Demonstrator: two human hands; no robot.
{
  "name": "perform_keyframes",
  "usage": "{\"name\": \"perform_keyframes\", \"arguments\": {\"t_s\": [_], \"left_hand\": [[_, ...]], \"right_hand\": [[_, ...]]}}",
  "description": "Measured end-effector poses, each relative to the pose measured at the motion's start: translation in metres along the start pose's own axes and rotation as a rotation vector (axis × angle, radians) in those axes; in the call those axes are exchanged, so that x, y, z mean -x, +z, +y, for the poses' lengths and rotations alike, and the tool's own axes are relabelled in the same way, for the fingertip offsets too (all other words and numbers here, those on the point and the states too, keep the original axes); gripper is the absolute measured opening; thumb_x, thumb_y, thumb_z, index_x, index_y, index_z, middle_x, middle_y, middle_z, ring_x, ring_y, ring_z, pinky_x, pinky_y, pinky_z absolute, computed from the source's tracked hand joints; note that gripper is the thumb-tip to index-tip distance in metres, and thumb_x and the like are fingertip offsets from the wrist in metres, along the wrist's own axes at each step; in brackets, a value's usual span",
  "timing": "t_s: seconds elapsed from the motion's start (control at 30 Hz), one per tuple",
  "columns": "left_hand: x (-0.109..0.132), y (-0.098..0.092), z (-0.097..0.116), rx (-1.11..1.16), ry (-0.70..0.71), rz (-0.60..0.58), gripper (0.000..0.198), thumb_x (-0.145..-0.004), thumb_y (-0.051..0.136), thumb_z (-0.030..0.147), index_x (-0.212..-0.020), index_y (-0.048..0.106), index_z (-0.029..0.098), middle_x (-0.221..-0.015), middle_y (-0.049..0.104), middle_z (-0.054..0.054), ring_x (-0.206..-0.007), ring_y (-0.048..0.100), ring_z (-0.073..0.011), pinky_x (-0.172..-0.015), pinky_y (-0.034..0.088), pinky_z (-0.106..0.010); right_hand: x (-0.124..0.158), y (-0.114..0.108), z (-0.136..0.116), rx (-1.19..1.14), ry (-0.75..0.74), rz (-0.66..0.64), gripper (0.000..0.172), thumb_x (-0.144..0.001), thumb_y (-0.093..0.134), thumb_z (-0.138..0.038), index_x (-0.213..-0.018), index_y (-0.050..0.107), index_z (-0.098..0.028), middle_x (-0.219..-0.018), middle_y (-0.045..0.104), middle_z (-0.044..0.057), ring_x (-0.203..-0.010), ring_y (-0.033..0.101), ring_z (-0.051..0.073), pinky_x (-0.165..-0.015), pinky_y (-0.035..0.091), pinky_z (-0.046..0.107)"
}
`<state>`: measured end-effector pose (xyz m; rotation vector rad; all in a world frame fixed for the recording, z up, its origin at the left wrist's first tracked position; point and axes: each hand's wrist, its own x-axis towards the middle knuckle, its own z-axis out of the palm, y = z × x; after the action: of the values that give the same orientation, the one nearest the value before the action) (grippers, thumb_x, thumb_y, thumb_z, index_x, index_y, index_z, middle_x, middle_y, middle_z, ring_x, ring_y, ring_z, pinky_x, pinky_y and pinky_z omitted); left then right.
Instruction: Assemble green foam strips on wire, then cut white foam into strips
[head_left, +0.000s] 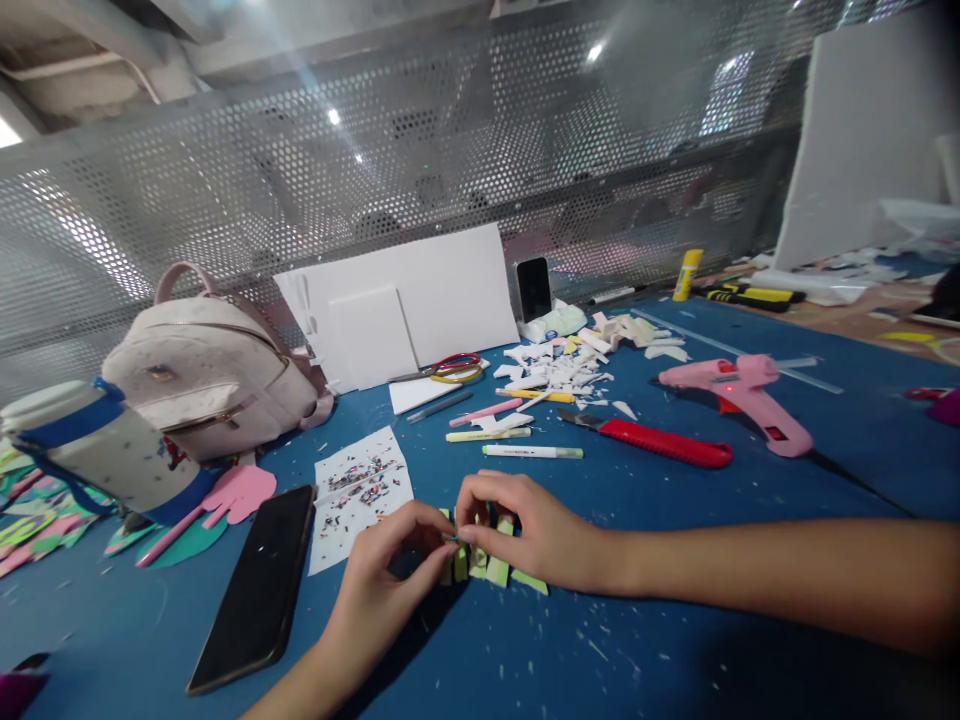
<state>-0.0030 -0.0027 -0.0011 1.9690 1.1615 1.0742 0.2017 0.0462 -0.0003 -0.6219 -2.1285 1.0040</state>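
My left hand (394,560) and my right hand (525,530) meet over several small green strips (498,570) on the blue table. The thumb and fingers of my left hand are pinched together, with a tiny bluish speck at their tips that is too small to name. Curled fingers and thumb close my right hand right beside it; what it grips, if anything, is hidden. The strips lie partly under both hands, pale and dark green, one jutting out to the right.
Left of my hands lie a phone (255,590) and a white sheet (326,540) with coloured crumbs. Markers (532,452), a red utility knife (667,442), scissors (457,368) and white scraps (559,370) lie beyond. A pink glue gun (739,385) rests at right; a backpack (210,360) and bottle (112,450) stand left.
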Motion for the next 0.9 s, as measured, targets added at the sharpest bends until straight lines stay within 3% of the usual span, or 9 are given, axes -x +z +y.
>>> {"name": "perform_keyframes", "arguments": {"t_s": [0.27,0.9], "left_hand": [[-0.0006,0.0004,0.0024,-0.015,0.042,-0.019,0.012,-0.093,0.061,0.02,-0.084,0.067,0.017,-0.075,0.068,-0.003,-0.065,0.063,-0.0143,-0.061,0.051,-0.023],[-0.0001,-0.0002,0.0035,-0.008,0.093,-0.031,0.011,-0.093,0.06,0.017,-0.084,0.067,0.018,-0.076,0.068,-0.003,-0.067,0.063,-0.0148,-0.063,0.05,-0.023]], "right_hand": [[0.0023,-0.0008,-0.0021,0.054,-0.026,-0.051,0.008,-0.091,0.058,-0.016,-0.085,0.055,-0.02,-0.082,0.058,-0.001,-0.079,0.051,0.014,-0.068,0.039,0.026],[0.0017,-0.0025,-0.0071,0.14,-0.064,-0.106,0.008,-0.092,0.05,-0.015,-0.086,0.051,-0.021,-0.083,0.056,-0.001,-0.08,0.048,0.015,-0.068,0.035,0.028]]}}
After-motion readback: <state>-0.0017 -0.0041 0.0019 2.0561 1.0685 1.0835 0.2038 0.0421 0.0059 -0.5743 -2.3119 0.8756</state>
